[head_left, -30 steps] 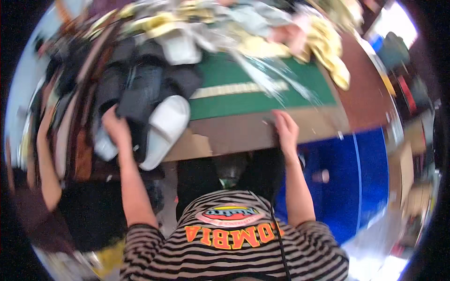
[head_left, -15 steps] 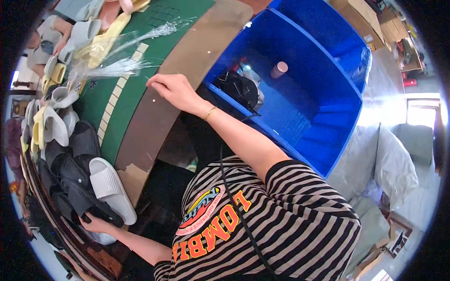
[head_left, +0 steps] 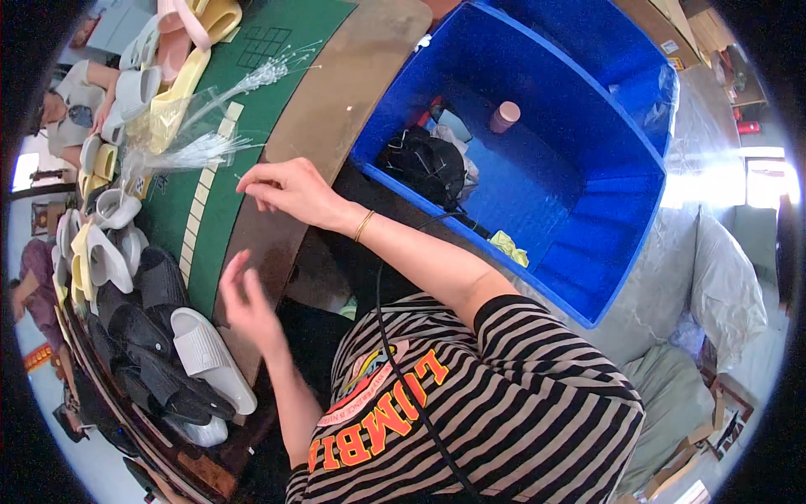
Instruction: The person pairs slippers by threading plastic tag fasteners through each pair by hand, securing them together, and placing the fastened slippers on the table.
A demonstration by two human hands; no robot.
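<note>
My right hand hovers over the near edge of the workbench, finger and thumb pinched together; a tiny pale tip shows at them, too small to name. Below it, my left hand is smeared by motion, its fingers apart and nothing visible in it. Bundles of fine clear plastic strands lie in a clear bag on the green mat, just beyond my right hand. Close to my left hand are a white slide sandal and a pile of black slide sandals.
Grey, yellow and pink slides line the bench's far side, where another person sits. A pale strip with dark divisions runs along the mat. Right of the bench, a blue bin holds a black bag and a pink cup.
My left hand has left the black slides and come up toward my right hand. My right hand has shifted slightly down and left. A crumpled yellowish piece now shows at the bin's near edge.
</note>
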